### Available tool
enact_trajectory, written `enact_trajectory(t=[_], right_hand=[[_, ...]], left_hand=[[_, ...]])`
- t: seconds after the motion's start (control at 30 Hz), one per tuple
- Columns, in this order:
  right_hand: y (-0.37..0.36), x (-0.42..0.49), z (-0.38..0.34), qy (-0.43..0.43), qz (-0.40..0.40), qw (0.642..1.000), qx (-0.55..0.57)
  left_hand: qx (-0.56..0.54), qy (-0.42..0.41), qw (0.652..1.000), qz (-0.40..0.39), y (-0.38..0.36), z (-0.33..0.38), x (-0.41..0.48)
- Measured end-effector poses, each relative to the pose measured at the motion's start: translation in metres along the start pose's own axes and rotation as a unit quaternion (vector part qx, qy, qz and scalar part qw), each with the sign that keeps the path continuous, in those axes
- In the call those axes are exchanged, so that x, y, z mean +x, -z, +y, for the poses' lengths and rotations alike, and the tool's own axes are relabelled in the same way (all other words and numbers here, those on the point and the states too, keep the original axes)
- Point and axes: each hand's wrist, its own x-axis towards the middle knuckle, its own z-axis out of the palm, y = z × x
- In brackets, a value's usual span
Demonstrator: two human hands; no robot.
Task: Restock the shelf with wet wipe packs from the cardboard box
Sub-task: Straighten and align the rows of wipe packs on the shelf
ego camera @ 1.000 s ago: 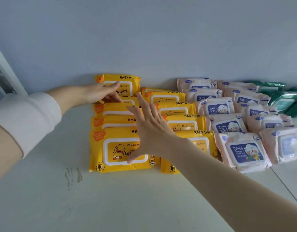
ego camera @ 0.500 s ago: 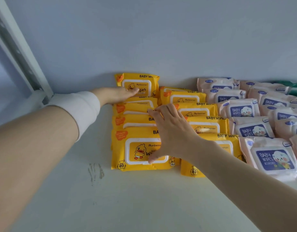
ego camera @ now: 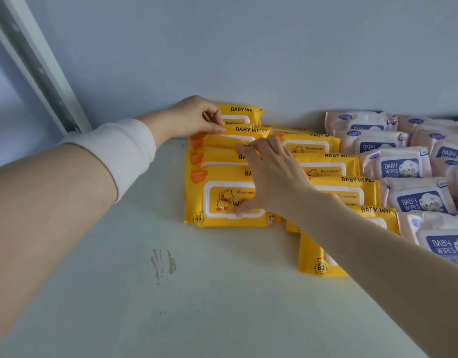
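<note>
Two rows of yellow wet wipe packs lie overlapping on the white shelf [ego camera: 171,293], leaning toward the back wall. My left hand [ego camera: 194,117] pinches the top left edge of the second yellow pack from the back [ego camera: 222,138] in the left row. My right hand [ego camera: 271,177] rests spread over the same row, fingertips on that pack and thumb on the lid of the front yellow pack [ego camera: 222,202]. One yellow pack [ego camera: 315,257] at the front of the right row sticks out toward me. The cardboard box is out of view.
Rows of pink baby wipe packs [ego camera: 403,166] fill the shelf to the right of the yellow ones. A white upright post [ego camera: 34,63] stands at the back left. A grey scuff mark [ego camera: 162,262] sits on the bare shelf in front.
My left hand has curled from flat to a pinch on the second pack's edge. My right hand slid farther back along the left row. The view shifted left.
</note>
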Motion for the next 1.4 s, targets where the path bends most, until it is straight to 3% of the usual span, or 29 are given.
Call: enact_trajectory(t=[0.1,0.23,0.4,0.67,0.8,0.87,0.97,1.1,1.2,1.27,1.4], right_hand=[[-0.003,0.021,0.001,-0.012,0.019,1.000,0.005],[-0.009,0.023,0.003,-0.020,0.049,0.998,0.031],[-0.030,0.000,-0.005,-0.064,0.084,0.993,0.058],[-0.038,0.013,-0.004,-0.120,0.102,0.986,0.050],[-0.036,0.012,-0.007,-0.149,0.111,0.980,0.075],[-0.032,0.004,-0.015,-0.202,0.134,0.958,0.152],[-0.036,-0.015,-0.029,-0.278,0.210,0.896,0.275],[-0.051,-0.022,-0.048,-0.330,0.142,0.841,0.405],[-0.057,-0.006,-0.050,-0.368,0.173,0.812,0.418],[-0.062,0.001,-0.050,-0.376,0.201,0.805,0.412],[-0.071,0.009,-0.049,-0.364,0.228,0.832,0.352]], left_hand=[[0.024,0.022,0.999,0.031,0.004,-0.005,0.003],[0.040,0.023,0.997,-0.069,0.006,0.003,-0.018],[0.234,0.013,0.963,-0.133,-0.011,-0.001,-0.047],[0.302,-0.064,0.950,0.031,-0.032,-0.004,-0.055],[0.317,-0.042,0.948,0.009,-0.032,0.002,-0.055],[0.305,-0.023,0.952,-0.017,-0.027,0.005,-0.055],[0.251,-0.001,0.968,0.003,-0.028,0.010,-0.061],[0.244,-0.007,0.968,0.051,-0.043,0.012,-0.073],[0.230,-0.019,0.970,0.080,-0.047,0.010,-0.076],[0.218,-0.021,0.972,0.085,-0.049,0.009,-0.075],[0.214,-0.024,0.972,0.096,-0.054,0.005,-0.072]])
